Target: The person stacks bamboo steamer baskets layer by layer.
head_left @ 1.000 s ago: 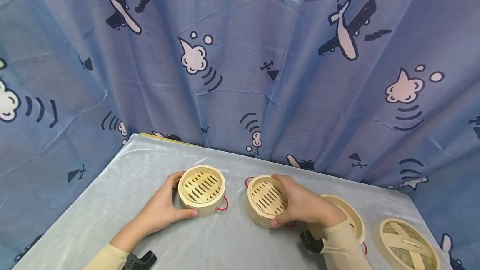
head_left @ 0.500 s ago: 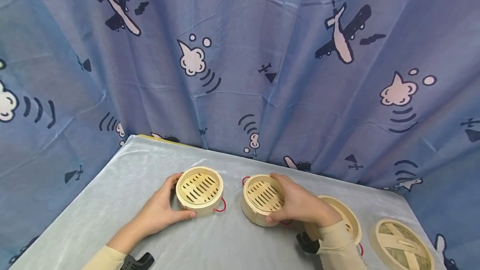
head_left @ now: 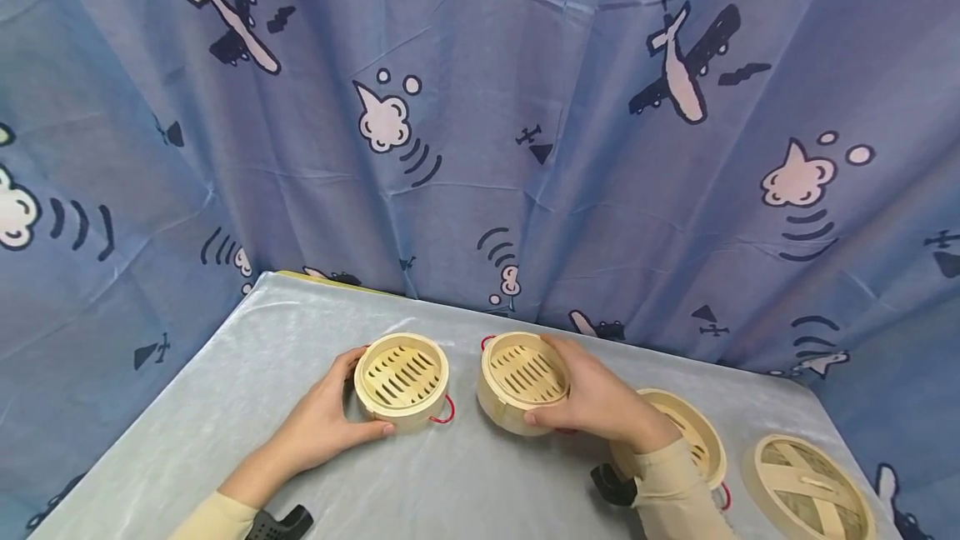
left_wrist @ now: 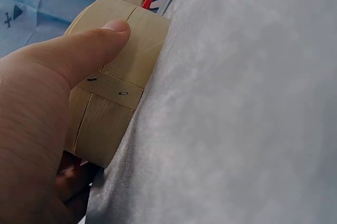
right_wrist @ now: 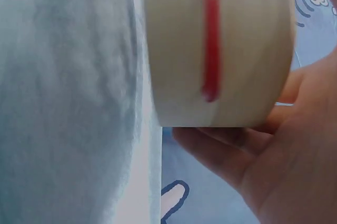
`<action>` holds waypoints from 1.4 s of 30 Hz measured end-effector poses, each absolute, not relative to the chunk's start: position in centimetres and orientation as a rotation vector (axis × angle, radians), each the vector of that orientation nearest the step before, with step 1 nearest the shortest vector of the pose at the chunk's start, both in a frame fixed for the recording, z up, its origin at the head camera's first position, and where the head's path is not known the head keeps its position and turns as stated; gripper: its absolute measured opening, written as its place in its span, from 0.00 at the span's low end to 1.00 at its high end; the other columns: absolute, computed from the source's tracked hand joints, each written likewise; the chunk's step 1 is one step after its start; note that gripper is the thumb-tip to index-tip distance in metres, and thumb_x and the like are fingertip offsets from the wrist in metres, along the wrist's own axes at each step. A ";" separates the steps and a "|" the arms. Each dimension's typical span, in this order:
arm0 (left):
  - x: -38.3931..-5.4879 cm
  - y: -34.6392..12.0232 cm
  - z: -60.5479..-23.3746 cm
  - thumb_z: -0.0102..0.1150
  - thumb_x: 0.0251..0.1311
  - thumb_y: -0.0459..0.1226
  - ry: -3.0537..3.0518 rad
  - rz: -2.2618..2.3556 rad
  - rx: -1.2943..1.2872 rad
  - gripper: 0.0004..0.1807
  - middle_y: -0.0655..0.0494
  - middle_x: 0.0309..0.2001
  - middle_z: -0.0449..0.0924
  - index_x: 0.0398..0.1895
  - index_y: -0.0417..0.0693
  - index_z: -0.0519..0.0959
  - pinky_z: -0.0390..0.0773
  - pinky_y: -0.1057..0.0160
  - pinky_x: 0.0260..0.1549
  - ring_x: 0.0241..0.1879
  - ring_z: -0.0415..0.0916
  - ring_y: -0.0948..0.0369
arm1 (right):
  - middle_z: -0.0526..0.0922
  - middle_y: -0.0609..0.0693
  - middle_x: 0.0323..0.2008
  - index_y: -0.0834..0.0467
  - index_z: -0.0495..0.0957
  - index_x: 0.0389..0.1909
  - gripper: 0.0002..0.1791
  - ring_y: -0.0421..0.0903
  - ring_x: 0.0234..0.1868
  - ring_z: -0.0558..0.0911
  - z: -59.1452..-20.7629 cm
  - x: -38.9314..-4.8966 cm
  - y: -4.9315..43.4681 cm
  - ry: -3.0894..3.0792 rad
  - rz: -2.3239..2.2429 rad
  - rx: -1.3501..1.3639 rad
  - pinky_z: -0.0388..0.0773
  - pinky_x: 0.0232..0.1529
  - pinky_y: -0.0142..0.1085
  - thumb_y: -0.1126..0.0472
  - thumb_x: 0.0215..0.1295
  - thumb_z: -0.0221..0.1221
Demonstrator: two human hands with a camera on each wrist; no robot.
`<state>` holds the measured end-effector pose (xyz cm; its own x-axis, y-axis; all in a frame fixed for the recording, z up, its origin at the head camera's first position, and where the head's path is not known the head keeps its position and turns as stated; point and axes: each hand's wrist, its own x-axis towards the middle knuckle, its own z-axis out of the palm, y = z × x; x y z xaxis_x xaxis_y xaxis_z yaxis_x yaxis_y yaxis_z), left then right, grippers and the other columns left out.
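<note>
Two small round bamboo steamer baskets with slatted bottoms and red handles are in the middle of the head view. My left hand (head_left: 318,419) grips the left steamer basket (head_left: 402,380) round its side, thumb at the front; that basket stands on the table, and the left wrist view shows the thumb on its stapled wall (left_wrist: 113,92). With my right hand (head_left: 592,394) I hold the right steamer basket (head_left: 522,382) by its right side. It is raised off the cloth, a gap apart from the left one. Its red handle (right_wrist: 211,40) faces the right wrist camera.
Partly behind my right forearm lies another bamboo steamer basket (head_left: 693,432). Farther right is a woven bamboo lid (head_left: 810,486) with crossed strips. A pale cloth covers the table (head_left: 450,490), and a blue printed curtain (head_left: 465,107) hangs behind its far edge.
My right hand has lifted the right steamer basket off the table and moved it slightly up and left in view. The left hand and its basket have stayed nearly still.
</note>
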<state>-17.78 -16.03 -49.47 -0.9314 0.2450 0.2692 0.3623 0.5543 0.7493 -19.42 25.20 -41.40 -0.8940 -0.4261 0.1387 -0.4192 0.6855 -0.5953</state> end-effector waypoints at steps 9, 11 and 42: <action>-17.8 -15.7 -49.6 0.88 0.46 0.61 -2.640 -1.318 -0.537 0.65 0.46 0.74 0.75 0.82 0.46 0.63 0.70 0.34 0.71 0.74 0.72 0.42 | 0.70 0.64 0.76 0.68 0.60 0.83 0.69 0.61 0.75 0.72 -40.6 -18.7 24.3 2.942 -1.057 -0.673 0.68 0.75 0.61 0.37 0.48 0.82; -17.8 -15.8 -49.6 0.88 0.45 0.62 -2.643 -1.303 -0.533 0.65 0.47 0.74 0.76 0.82 0.47 0.63 0.71 0.35 0.71 0.73 0.72 0.44 | 0.70 0.63 0.76 0.68 0.59 0.83 0.69 0.60 0.74 0.73 -40.5 -18.6 23.9 2.938 -1.064 -0.676 0.69 0.75 0.60 0.36 0.48 0.82; -17.9 -16.2 -49.7 0.85 0.46 0.66 -2.648 -1.293 -0.537 0.65 0.48 0.76 0.74 0.83 0.49 0.64 0.71 0.34 0.70 0.74 0.71 0.42 | 0.69 0.53 0.76 0.60 0.59 0.86 0.69 0.53 0.71 0.75 -39.6 -19.9 18.8 2.952 -1.130 -0.728 0.73 0.72 0.57 0.34 0.48 0.81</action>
